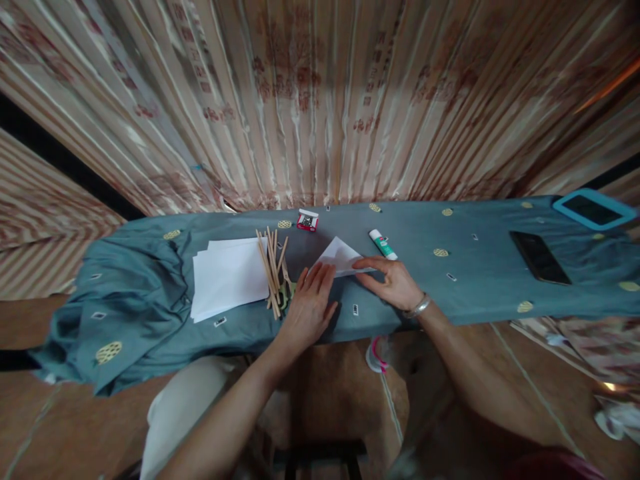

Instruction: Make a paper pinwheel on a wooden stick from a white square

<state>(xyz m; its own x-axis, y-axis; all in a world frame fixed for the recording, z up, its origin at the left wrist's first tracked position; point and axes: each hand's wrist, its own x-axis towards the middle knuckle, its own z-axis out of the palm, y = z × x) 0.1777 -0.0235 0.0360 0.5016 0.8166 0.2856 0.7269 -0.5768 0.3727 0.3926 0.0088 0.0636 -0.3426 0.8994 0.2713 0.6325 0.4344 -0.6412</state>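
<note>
Tapering white paper [340,256], seemingly folded

On the tabletop [483,263], left of its middle, lies a stack of paper [227,277]; sticks [271,267] lie along the stack's right edge, scissors [285,270] partly beneath them; a box [307,221] sits behind, near the far edge. Right of the scissors lies a paper piece [340,253], a glue stick [383,245] behind its right end; a phone [540,257] lies farther right, before a tablet-like device [594,208] at the far right corner.
</note>
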